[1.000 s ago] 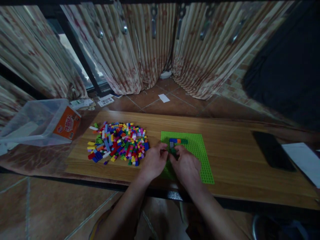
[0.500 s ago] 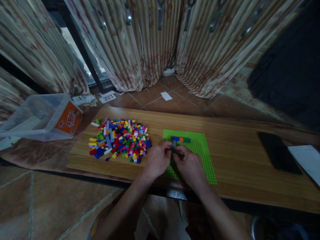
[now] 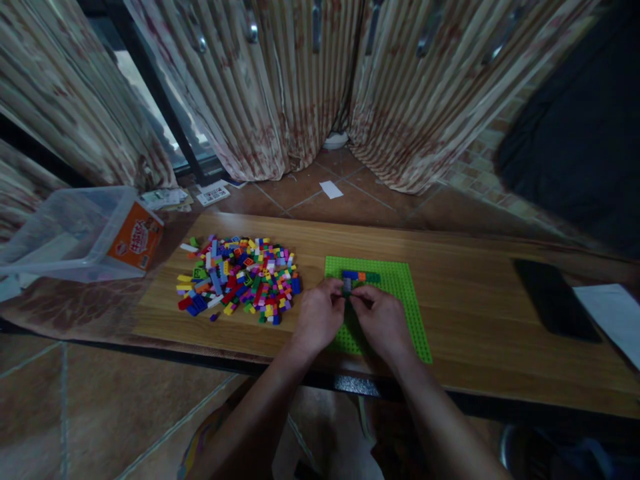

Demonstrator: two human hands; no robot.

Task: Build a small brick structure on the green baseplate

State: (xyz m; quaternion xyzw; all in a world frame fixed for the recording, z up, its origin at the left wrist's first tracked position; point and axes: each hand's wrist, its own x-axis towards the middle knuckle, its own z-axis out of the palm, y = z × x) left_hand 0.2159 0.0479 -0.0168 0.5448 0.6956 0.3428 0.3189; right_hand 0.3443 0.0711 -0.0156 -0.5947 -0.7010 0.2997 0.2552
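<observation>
A bright green baseplate (image 3: 400,300) lies on the wooden table. Along its upper part runs a row of toy bricks: a blue brick (image 3: 350,275), an orange brick (image 3: 362,276) and a green brick (image 3: 373,277). A grey brick (image 3: 347,284) sits just below the blue one. At its near end, a small dark green brick (image 3: 347,293) is pinched between the fingertips of my left hand (image 3: 321,317) and my right hand (image 3: 384,323). Fingers partly cover it, so whether it is pressed onto the studs cannot be seen.
Left of the baseplate spreads a heap of mixed coloured bricks (image 3: 240,277). A clear plastic bin (image 3: 75,233) with an orange label stands beyond the table's left end. To the right lie a black flat object (image 3: 555,300) and white paper (image 3: 610,317). Curtains (image 3: 280,100) hang behind.
My right fingertips have moved slightly up and inward to the dark green brick, which now sits closer to the grey brick. The whole view has shifted a little.
</observation>
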